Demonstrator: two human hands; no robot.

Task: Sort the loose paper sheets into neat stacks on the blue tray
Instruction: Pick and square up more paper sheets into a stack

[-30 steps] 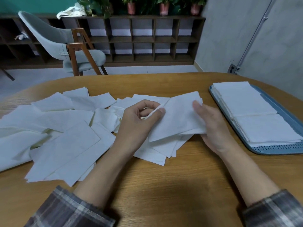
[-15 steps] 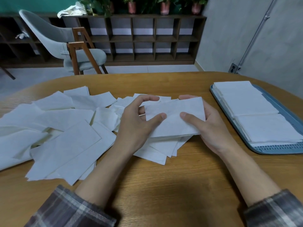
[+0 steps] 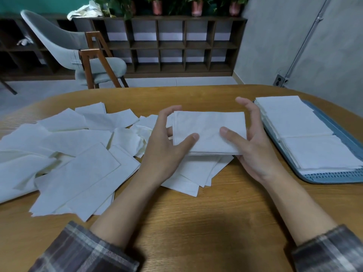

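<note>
**Bundle of sheets (image 3: 210, 130) held in 2 hands beside the blue tray (image 3: 334, 176)**

A bundle of sheets with squared edges is shown held just left of the blue tray, slightly above the paper lying beneath it. The bundle is grasped from both ends. The end farther from the tray is gripped by the left hand (image 3: 167, 148), with the thumb laid on the top sheet and the fingers curled round the far edge. The end nearer the tray is gripped by the right hand (image 3: 253, 146). Its thumb is pressed on the top sheet, its palm is set below, and its forefinger is arched above the corner closest to the tray. This hand is seen just beside the tray's left rim; whether it touches the rim cannot be told.

2 neat stacks are carried on the tray, a far stack (image 3: 290, 116) and a near stack (image 3: 322, 152), which meet edge to edge. Loose sheets (image 3: 78, 154) are spread in overlapping disorder well to the left of the tray, and a few are fanned out directly under the bundle. Tray and paper are borne by a wooden table (image 3: 196, 222). Beyond the tray and to its left, a grey chair (image 3: 78, 54) with wooden legs and a dark shelf unit (image 3: 176, 42) are visible. Plaid sleeves (image 3: 82, 250) are seen on both forearms.
</note>
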